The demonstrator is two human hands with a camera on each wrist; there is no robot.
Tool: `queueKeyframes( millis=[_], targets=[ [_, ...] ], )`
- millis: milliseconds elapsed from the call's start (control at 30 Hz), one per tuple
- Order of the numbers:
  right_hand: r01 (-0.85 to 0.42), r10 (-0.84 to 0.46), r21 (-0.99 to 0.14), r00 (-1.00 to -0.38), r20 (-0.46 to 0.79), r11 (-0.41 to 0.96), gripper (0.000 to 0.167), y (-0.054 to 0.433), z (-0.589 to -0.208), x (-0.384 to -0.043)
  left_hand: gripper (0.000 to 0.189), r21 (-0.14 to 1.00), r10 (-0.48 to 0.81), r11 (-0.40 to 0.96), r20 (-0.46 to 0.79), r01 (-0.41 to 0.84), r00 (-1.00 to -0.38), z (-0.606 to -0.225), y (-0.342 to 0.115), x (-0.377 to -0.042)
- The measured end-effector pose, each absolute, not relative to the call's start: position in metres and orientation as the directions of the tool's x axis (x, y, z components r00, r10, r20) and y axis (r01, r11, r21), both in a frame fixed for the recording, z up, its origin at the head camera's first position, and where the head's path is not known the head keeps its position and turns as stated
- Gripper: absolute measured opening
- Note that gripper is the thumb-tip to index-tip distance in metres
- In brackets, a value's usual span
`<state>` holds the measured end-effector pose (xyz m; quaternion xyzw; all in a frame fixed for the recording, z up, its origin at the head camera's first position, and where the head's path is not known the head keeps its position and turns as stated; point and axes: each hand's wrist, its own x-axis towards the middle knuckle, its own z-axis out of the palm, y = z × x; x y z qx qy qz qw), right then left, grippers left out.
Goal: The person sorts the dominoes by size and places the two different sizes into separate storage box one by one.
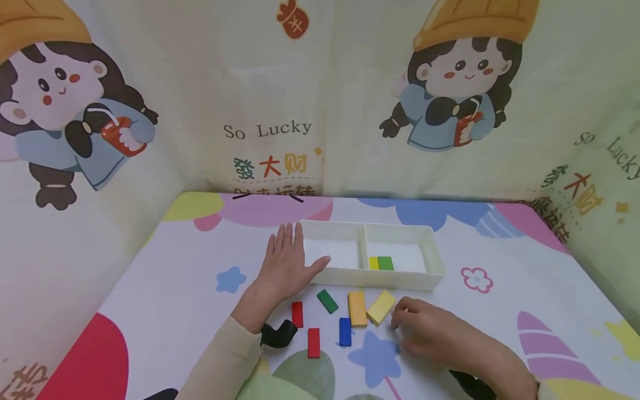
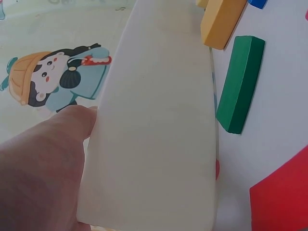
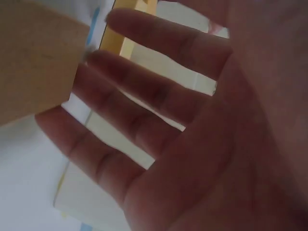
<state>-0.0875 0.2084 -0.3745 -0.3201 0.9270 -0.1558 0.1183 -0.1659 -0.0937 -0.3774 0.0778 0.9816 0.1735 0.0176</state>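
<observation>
In the way: left hand (image 1: 285, 265), fingers straight, over white box (image 1: 380, 280)'s left end
Right hand (image 1: 429, 326): fingers loosely parted beside one pale-yellow block (image 1: 381, 308)
Also on tabletop (image 1: 172, 289): two red blocks (image 1: 313, 343), one dark-green block (image 1: 327, 301), one orange block (image 1: 357, 309), one blue block (image 1: 345, 332)
Right compartment (image 1: 400, 245): one yellow block (image 1: 373, 263), one light-green block (image 1: 385, 263)

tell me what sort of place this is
Likely a screened-off tabletop space for play or recording: cartoon-printed sheeting hangs behind a table with a colourful patterned surface, where a white two-compartment tray and small coloured blocks sit.
</observation>
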Motion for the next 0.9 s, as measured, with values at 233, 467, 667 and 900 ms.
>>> queueKeyframes(
  millis=[233,467,667,900],
  targets=[
    [-0.524,-0.583,-0.332,-0.806,-0.104,0.784,0.029,0.208,-0.378,-0.086,0.102,0.366,0.163,0.919,-0.011,0.147,-0.987,-0.38,-0.092,-0.167],
    [-0.557,-0.585,-0.305,-0.811,0.0,0.773,0.027,0.21,-0.382,-0.088,0.102,0.349,0.156,0.926,-0.004,0.144,-0.988,-0.382,-0.093,-0.167],
    [-0.584,-0.556,-0.268,-0.812,0.177,0.767,0.023,0.21,-0.388,-0.096,0.102,0.362,0.168,0.919,-0.003,0.155,-0.986,-0.382,-0.091,-0.168],
    [-0.49,-0.495,-0.293,-0.867,0.063,0.821,0.02,0.212,-0.385,-0.092,0.102,0.347,0.164,0.926,-0.014,0.149,-0.986,-0.382,-0.092,-0.167]
  ],
)
